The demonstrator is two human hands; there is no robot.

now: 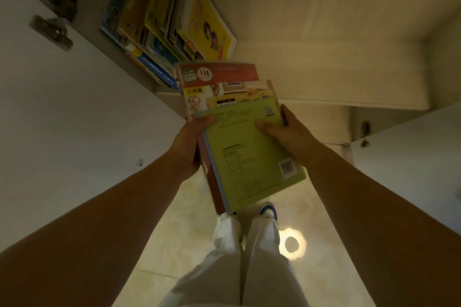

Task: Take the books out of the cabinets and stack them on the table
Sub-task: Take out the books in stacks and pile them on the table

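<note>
Dim cabinet (287,32) stood open, more books (159,27) leaning inside at its left, while left hand (189,147) and right hand (287,132) gripped a stack (244,152) just outside it, no bench visible, so stacking remained undone.

Home room: book-filled cabinet (159,30), tiled floor (189,232)

**A:** What is the person wearing?

**B:** Both forearms are bare, with no sleeve in view. The left hand (185,149) sits just left of the frame's centre, the right hand (287,132) just right of it; neither has a glove.

**A:** And lower down?

**B:** At bottom centre, loose pale trousers (239,264), creased at the hems. Above the right leg, a white shoe with blue trim (269,209).
</note>
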